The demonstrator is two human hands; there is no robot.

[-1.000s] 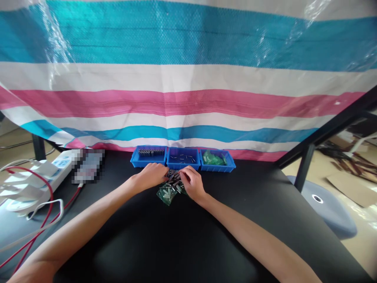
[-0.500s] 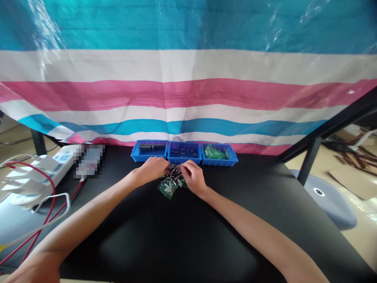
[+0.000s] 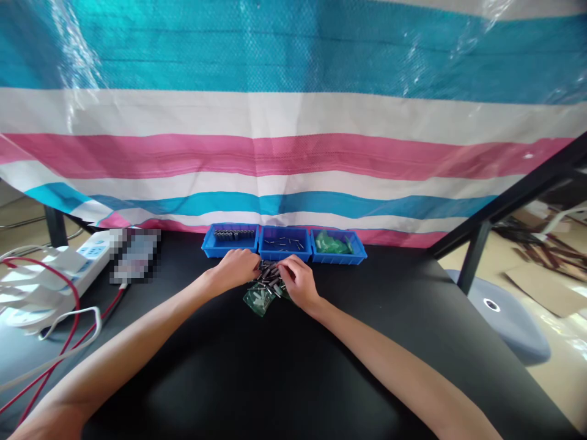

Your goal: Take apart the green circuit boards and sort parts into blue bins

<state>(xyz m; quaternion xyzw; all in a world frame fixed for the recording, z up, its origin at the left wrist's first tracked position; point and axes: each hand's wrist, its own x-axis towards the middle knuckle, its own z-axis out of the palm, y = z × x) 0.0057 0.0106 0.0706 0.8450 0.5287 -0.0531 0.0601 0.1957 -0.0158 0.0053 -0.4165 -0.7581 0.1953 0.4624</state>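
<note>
Black table [image 3: 275, 379] fills the low half of my view, smooth and a bit shiny. Both hands meet at a small pile [image 3: 269, 275] of dark little parts, right in front of the middle bin [image 3: 285, 244]. My left hand [image 3: 238, 269] lies curled on the left edge of the pile, and my right hand [image 3: 298, 281] lies curled on its right edge. The fingertips are tucked under and hidden, so I cannot tell if they pinch a part or just touch the pile.

Under the pile lies a clear green bag [image 3: 258, 299]. What is in it is too small to make out. The parts are tiny too; I see only short dark sticks.

Three blue bins sit in a row behind the pile, side by side and touching. The left bin [image 3: 230, 239] has a neat row of dark parts. The middle bin has a few loose thin bits. The right bin [image 3: 338, 246] has green bags in it.

Far left of the bins is a white power strip [image 3: 94, 250] with red wires [image 3: 68, 311]. Next to it is a blurred patch [image 3: 135, 255], so nothing there can be read. I see no words anywhere.

Behind the bins hangs a big woven sheet [image 3: 293, 122] with blue, white and pink stripes. It hides the room. A black bar [image 3: 509, 198] slants down at the right. Past it I see a pale floor, a grey round thing [image 3: 504, 318] and brown scraps, cut off by the edge.
</note>
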